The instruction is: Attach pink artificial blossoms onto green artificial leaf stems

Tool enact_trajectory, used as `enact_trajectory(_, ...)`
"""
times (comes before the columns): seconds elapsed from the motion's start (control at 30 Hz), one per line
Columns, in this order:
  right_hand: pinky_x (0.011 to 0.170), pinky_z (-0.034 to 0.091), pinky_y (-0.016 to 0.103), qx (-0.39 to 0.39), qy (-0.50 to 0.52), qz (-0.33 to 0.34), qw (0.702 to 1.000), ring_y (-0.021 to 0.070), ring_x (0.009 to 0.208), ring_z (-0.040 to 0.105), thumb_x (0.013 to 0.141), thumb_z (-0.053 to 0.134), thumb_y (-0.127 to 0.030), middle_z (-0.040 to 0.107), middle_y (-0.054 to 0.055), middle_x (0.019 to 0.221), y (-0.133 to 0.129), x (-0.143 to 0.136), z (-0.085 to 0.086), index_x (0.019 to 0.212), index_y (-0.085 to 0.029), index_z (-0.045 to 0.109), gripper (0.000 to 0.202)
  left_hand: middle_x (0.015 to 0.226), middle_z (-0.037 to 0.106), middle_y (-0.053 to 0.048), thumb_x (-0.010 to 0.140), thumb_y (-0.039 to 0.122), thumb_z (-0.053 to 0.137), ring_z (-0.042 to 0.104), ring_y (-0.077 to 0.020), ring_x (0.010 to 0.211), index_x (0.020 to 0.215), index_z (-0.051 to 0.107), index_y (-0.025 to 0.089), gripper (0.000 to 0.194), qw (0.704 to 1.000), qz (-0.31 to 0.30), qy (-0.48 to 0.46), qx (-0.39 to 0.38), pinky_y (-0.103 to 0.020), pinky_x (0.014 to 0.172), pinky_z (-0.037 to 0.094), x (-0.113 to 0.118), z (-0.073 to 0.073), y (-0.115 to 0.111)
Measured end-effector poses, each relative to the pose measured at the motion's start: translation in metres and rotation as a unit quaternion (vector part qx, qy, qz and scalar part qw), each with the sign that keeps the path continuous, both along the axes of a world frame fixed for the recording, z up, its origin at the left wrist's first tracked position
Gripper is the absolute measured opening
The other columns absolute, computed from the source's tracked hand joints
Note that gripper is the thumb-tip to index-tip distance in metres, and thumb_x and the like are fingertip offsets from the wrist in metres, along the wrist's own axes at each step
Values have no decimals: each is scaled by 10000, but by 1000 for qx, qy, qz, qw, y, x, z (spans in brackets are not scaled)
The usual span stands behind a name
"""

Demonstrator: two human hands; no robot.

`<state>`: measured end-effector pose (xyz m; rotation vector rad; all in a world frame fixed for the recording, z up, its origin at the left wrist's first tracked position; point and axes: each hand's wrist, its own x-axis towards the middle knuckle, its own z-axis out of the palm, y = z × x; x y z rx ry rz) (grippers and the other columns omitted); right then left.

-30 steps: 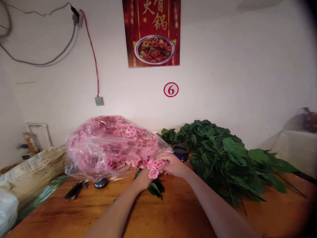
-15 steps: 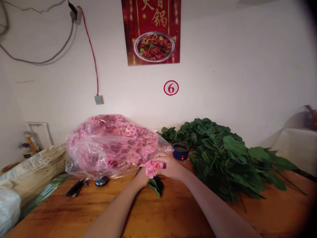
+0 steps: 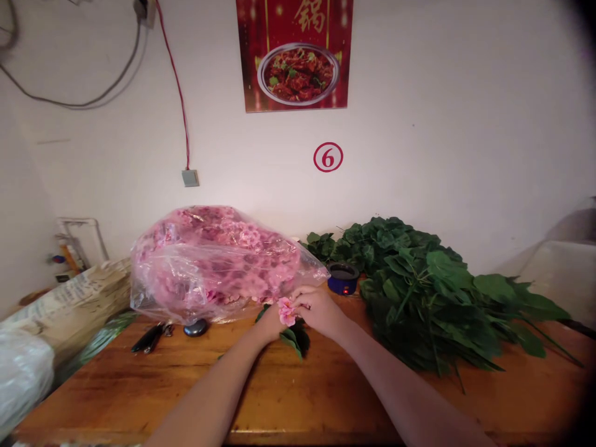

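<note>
Over the wooden table, my two hands are close together. My right hand [image 3: 320,310] pinches a pink artificial flower [image 3: 287,311] between thumb and fingers. Just below and left of it, my left hand [image 3: 269,326] is closed round a green leaf sprig [image 3: 294,341]. Its leaves stick out on both sides of the hand. The flower partly covers the left fingers, and the stem is hidden inside the grip. Behind the hands lies a clear plastic bag [image 3: 218,264] full of pink flowers. To the right is a heap of green leaves [image 3: 419,292].
A small blue pot [image 3: 343,279] with a red light stands beyond my right hand. Keys [image 3: 149,337] and a dark round object [image 3: 195,328] lie to the left on the table [image 3: 298,397]. Cardboard [image 3: 88,301] and clear plastic [image 3: 23,372] are at the far left.
The camera view has shifted slightly, so the scene sits higher and further right. The right fingers have turned a little at the flower, and less pink shows between the hands.
</note>
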<state>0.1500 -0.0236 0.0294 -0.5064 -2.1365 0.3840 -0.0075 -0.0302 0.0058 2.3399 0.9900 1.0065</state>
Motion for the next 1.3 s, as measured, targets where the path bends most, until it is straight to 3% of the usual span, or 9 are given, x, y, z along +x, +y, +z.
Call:
enact_trajectory(0.1,716,489,284,-3,19,9,1000,155,749,611,714,560,-57,670,21,811,3,1,2,733,-229,725,239,835,636,-54,832,343,518,552,-182,820,903,644,143,246,999,2,-42,-32,-283,763,441,1,-1,1)
enact_trajectory(0.2,712,496,293,-20,91,-17,996,169,752,621,692,599,-87,679,29,795,13,14,12,702,-222,719,180,741,611,-25,795,404,565,538,-160,717,855,639,127,293,992,41,-65,-97,-264,681,428,1,-7,5)
enact_trajectory(0.3,702,500,314,-45,209,-109,971,195,784,624,705,641,-206,680,63,836,32,40,22,710,-200,713,73,624,540,9,777,442,568,479,-124,590,779,621,114,332,985,59,-67,-148,-233,581,382,0,-13,9)
enact_trajectory(0.4,692,489,321,-46,272,-217,936,208,790,618,706,648,-289,676,82,854,51,69,26,702,-181,702,121,606,498,21,778,437,561,445,-109,570,737,596,120,322,985,52,-78,-142,-220,564,357,0,-16,11)
enact_trajectory(0.5,693,468,316,-23,256,-297,920,203,756,612,719,622,-300,678,71,799,66,91,22,682,-176,691,147,634,502,18,777,435,557,458,-115,609,682,576,133,317,989,55,-71,-117,-219,591,362,0,-15,10)
enact_trajectory(0.7,668,444,289,-6,206,-374,904,190,700,600,718,587,-267,668,56,724,88,110,6,653,-175,673,142,603,440,27,778,425,534,405,-115,591,631,524,153,309,993,71,-28,-95,-211,546,315,1,-10,8)
enact_trajectory(0.87,657,431,279,8,165,-401,901,189,698,595,722,558,-236,672,63,729,100,113,-4,650,-174,682,157,574,368,41,749,438,551,356,-108,570,581,432,169,339,992,92,-18,-84,-210,524,277,2,-12,8)
enact_trajectory(1.3,694,386,268,47,86,-459,883,182,724,581,716,554,-120,687,64,753,106,109,-10,635,-179,710,185,567,392,46,751,398,535,370,-105,561,593,411,176,299,991,97,35,-81,-216,527,254,2,-13,9)
